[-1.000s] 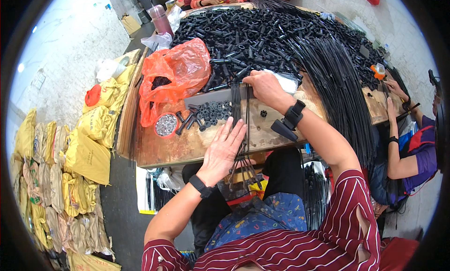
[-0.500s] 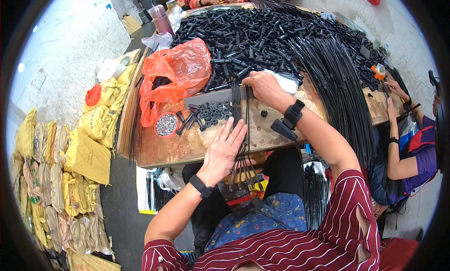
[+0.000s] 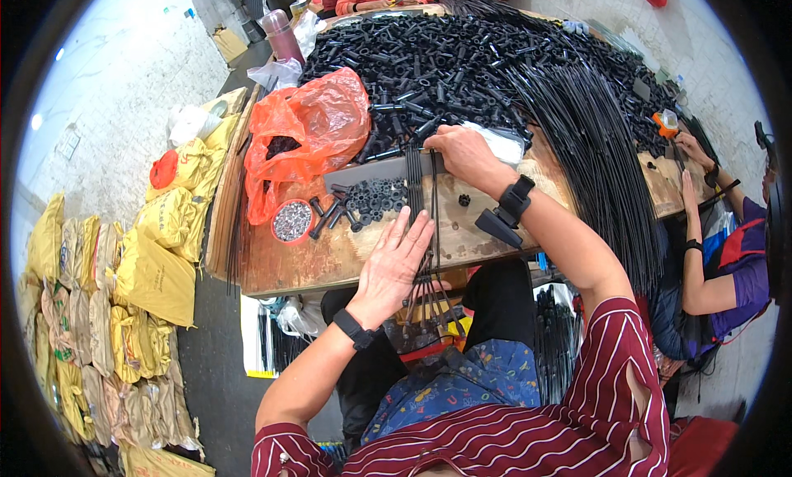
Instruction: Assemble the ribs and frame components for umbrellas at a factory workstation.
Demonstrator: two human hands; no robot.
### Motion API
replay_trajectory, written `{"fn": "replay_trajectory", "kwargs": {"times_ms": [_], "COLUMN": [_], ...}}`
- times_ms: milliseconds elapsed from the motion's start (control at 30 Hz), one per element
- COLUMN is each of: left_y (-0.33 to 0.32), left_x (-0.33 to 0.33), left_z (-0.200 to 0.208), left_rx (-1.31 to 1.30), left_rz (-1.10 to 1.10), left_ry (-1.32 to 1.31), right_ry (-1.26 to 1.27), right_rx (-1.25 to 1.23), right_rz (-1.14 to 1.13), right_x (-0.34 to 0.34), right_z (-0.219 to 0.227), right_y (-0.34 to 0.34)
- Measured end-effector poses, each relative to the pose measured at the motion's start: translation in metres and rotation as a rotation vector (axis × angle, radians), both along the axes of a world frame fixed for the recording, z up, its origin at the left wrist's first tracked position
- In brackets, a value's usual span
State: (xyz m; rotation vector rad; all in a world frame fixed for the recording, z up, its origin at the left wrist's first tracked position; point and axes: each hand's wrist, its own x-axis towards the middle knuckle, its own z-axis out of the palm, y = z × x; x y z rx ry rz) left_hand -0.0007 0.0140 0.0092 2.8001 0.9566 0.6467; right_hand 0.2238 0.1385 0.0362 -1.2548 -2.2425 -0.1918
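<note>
The left hand (image 3: 394, 262) is lying flat, fingers spread, pressing thin black rods (image 3: 422, 221) onto the wooden table (image 3: 330, 258); they are running lengthwise away from the person (near ends overhanging the edge). The right hand (image 3: 464, 153) is closed around their far ends. Beyond, a small round dish (image 3: 292, 221) is holding tiny metal bits.

Both hands (image 3: 394, 262) on black rods (image 3: 421, 205) (fanned)

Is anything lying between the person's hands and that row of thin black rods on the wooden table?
Nothing visible. The left hand lies flat on the thin black rods near the wooden table edge, and the right hand touches their far ends.
</note>
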Motion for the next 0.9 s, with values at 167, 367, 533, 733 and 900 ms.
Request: {"fn": "replay_trajectory", "kwargs": {"times_ms": [167,367,533,733,900], "left_y": [0.0001,-0.0002,0.0,-0.0013,-0.0008], "left_x": [0.0003,0.0001,0.0012,0.0021,0.0022], "left_z": [-0.0004,-0.0005,0.0006,0.0022,0.0011], "left_rx": [0.035,0.042,0.031,0.013,0.051], "left_rz": [-0.006,-0.004,-0.01,0.001,0.001], "left_ry": [-0.033,-0.042,-0.027,-0.028,-0.018], "right_ry": [0.001,-0.016,0.007,-0.085,-0.1], "right_rx": [0.0,-0.014,0.001,0.032,0.046], "right_rz": [-0.022,-0.039,-0.027,-0.082,-0.088], "right_x": [-0.0007,-0.0021,-0.0042,-0.0066,-0.0051], "right_z": [0.0004,0.0009,-0.0002,0.0025,0.0011], "right_y": [-0.0014,-0.0012,-0.0023,-0.0057,-0.0045]}}
